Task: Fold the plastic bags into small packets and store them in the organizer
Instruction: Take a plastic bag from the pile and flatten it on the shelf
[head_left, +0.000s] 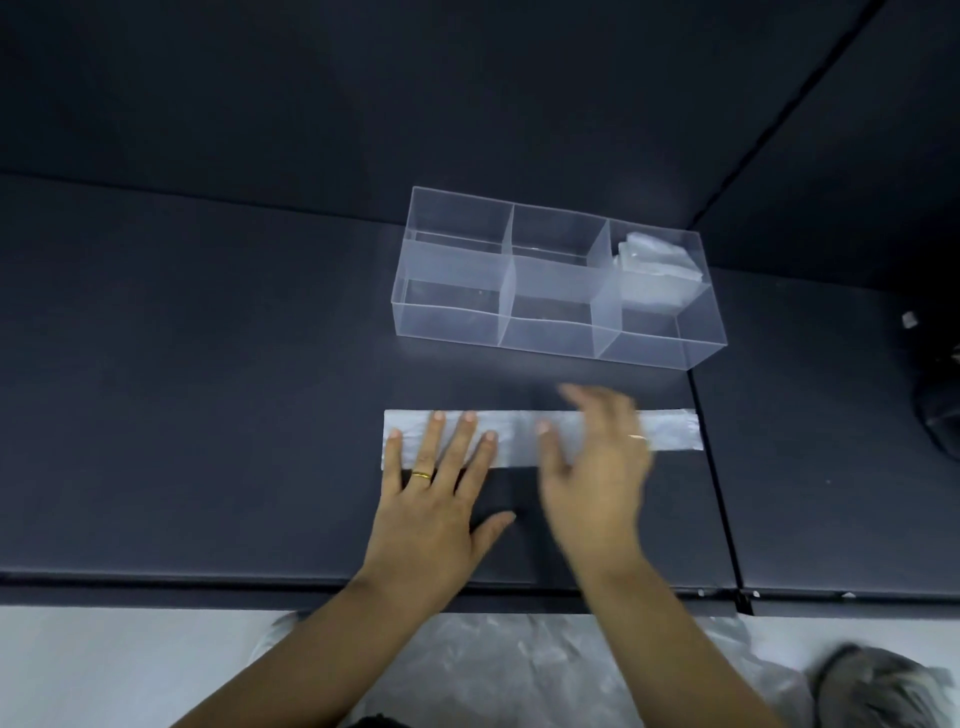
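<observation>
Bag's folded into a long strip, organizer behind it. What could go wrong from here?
1. Only the left hand presses the strip, near its left end; the right end lies free, so slick film may unfold or skew.
2. The right hand is motion-blurred over the strip; a quick sweep could drag it crooked.
3. The organizer sits just behind; a hand could knock it when reaching.

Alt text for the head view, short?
Two hands work a plastic bag folded into a long strip on a dark table: the left hand presses flat on its left part, the right hand, blurred, is over the middle. Behind sits a clear organizer with folded packets at its right end.
</observation>
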